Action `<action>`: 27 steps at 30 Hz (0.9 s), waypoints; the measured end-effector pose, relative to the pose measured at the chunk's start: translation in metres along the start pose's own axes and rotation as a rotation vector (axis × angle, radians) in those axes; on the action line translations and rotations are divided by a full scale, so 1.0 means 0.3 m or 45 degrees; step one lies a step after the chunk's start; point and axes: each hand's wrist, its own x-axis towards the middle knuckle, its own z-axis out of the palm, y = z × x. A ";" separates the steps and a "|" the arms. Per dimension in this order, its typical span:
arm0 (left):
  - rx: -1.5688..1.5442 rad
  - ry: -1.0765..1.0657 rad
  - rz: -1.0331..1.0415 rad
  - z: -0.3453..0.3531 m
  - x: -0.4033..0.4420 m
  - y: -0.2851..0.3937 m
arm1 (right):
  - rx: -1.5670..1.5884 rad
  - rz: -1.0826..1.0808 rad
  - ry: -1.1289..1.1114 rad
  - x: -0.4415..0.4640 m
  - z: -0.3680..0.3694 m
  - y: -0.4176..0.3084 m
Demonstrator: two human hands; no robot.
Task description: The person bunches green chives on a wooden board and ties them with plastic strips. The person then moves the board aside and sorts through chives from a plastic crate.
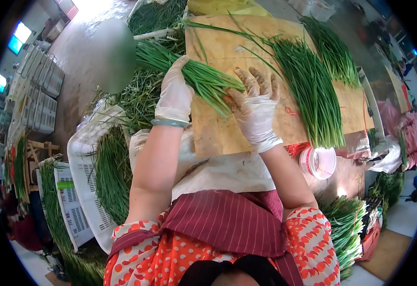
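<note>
My left hand (175, 93), in a thin whitish glove with a green bangle at the wrist, is closed around a bunch of green chives (211, 83). The stem ends of that bunch point right, over a wooden board (232, 131). My right hand (256, 112), gloved too and soiled at the fingertips, has its fingers spread beside those ends. Its thumb side is close against the stems; whether it touches them I cannot tell. Right of it lies a large pile of chives (308, 90) on the board, with another pile (334, 55) behind.
White plastic crates (82, 150) with chives stand at left. Loose, tangled leaves (137, 93) lie by the board's left edge. Red bands (295, 149) and a clear round tub (319, 163) are at the board's near right. More bundled chives (344, 229) sit low at right.
</note>
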 end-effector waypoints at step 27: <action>0.053 -0.386 0.479 0.066 -0.099 -0.045 | 0.670 0.270 -0.335 0.060 0.111 0.015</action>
